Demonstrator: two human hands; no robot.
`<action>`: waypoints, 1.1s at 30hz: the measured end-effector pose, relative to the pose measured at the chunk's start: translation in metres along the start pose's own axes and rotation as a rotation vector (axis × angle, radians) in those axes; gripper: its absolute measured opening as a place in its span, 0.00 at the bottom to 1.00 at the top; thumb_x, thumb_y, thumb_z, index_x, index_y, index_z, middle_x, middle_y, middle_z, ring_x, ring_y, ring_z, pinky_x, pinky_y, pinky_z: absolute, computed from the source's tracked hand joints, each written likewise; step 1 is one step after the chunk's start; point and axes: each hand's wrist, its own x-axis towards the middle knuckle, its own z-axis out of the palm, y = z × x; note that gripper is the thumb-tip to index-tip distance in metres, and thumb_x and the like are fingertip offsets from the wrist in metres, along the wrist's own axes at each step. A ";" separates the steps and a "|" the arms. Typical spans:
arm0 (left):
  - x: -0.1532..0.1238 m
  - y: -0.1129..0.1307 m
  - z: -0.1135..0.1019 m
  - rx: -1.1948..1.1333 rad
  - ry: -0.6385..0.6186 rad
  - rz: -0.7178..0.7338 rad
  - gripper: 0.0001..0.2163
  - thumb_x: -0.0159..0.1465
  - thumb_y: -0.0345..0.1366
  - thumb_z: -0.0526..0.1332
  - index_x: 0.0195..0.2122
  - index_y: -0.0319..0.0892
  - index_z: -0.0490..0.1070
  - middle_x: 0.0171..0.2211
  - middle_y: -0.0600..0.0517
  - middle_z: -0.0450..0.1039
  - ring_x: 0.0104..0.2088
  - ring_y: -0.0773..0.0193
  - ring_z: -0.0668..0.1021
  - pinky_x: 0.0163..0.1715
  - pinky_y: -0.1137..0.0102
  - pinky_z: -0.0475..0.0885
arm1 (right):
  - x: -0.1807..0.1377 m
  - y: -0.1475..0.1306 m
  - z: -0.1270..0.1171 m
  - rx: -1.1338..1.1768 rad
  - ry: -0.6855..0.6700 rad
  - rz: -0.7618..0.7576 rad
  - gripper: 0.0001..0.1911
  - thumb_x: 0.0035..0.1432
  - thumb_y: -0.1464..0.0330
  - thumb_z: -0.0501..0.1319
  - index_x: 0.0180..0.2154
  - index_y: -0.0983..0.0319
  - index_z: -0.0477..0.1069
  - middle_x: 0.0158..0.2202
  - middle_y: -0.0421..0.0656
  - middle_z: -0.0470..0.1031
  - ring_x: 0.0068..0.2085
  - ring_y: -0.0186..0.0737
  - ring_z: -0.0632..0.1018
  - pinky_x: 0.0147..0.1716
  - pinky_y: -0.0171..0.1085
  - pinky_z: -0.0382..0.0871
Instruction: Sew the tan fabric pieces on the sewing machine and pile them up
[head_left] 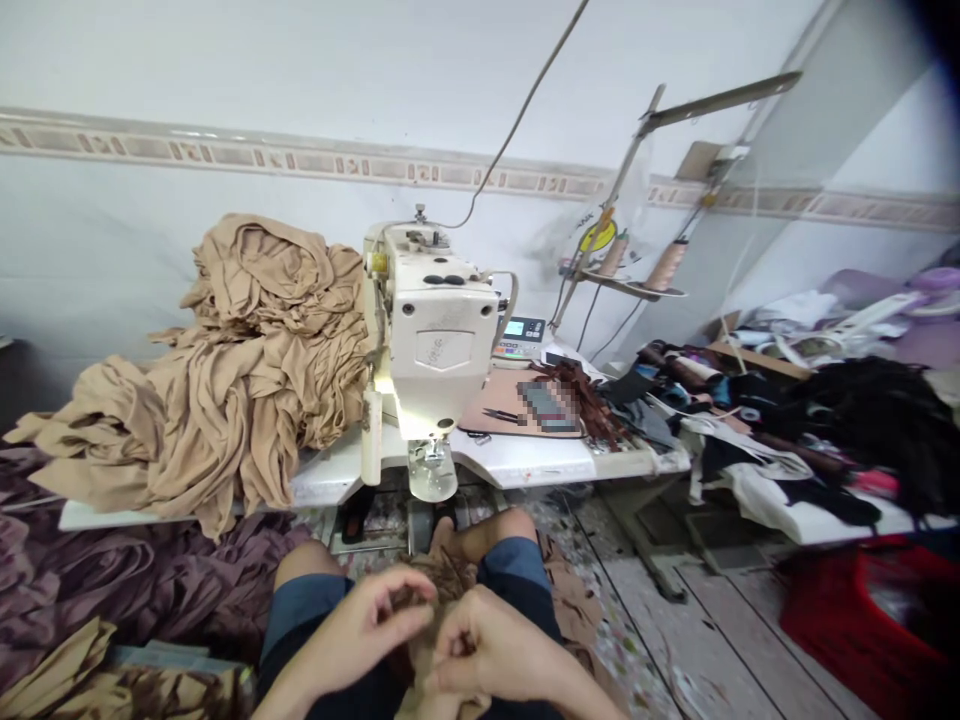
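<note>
Over my lap, my left hand (371,622) is loosely curved, thumb and fingers a little apart, with nothing visible between them. Beside it, my right hand (491,645) is closed, its fingers bent in on tan cloth (418,655). The cloth hangs between and below both hands, and its lower part is partly hidden by them. More brownish cloth (450,578) lies between my knees. Ahead stands a white sewing machine (442,320), its lamp lit above the presser foot (433,455).
A heap of tan fabric (247,360) covers the table's left side. Scissors (501,415) lie on a mat (480,400) right of the machine. Thread cones (666,265) stand on a rack. Purple cloth (150,580) lies at left, a red basket (862,620) at right.
</note>
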 end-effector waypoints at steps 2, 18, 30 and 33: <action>-0.001 0.004 0.016 0.051 -0.198 -0.043 0.11 0.66 0.43 0.70 0.46 0.45 0.85 0.40 0.50 0.81 0.36 0.60 0.75 0.36 0.70 0.69 | -0.004 -0.003 -0.010 -0.106 -0.073 -0.055 0.19 0.56 0.62 0.74 0.19 0.61 0.75 0.15 0.31 0.63 0.19 0.29 0.60 0.21 0.33 0.51; 0.009 0.008 -0.002 -0.235 0.120 0.036 0.21 0.68 0.53 0.70 0.49 0.40 0.78 0.25 0.60 0.61 0.24 0.70 0.65 0.26 0.75 0.60 | -0.007 0.011 -0.034 0.228 0.407 -0.020 0.27 0.61 0.46 0.71 0.26 0.63 0.83 0.23 0.40 0.71 0.27 0.37 0.67 0.27 0.35 0.60; 0.006 0.029 -0.024 0.258 0.311 0.338 0.15 0.77 0.41 0.61 0.46 0.43 0.88 0.30 0.49 0.75 0.32 0.60 0.78 0.34 0.70 0.69 | -0.014 -0.027 -0.034 -0.074 0.662 -0.189 0.23 0.67 0.53 0.67 0.24 0.61 0.80 0.22 0.40 0.68 0.26 0.40 0.70 0.27 0.38 0.61; 0.006 0.033 -0.023 0.281 0.306 0.377 0.17 0.78 0.40 0.58 0.40 0.42 0.87 0.30 0.48 0.75 0.32 0.60 0.77 0.34 0.70 0.69 | -0.015 -0.037 -0.038 -0.152 0.682 -0.232 0.23 0.69 0.54 0.66 0.25 0.60 0.81 0.22 0.41 0.70 0.26 0.40 0.70 0.28 0.39 0.62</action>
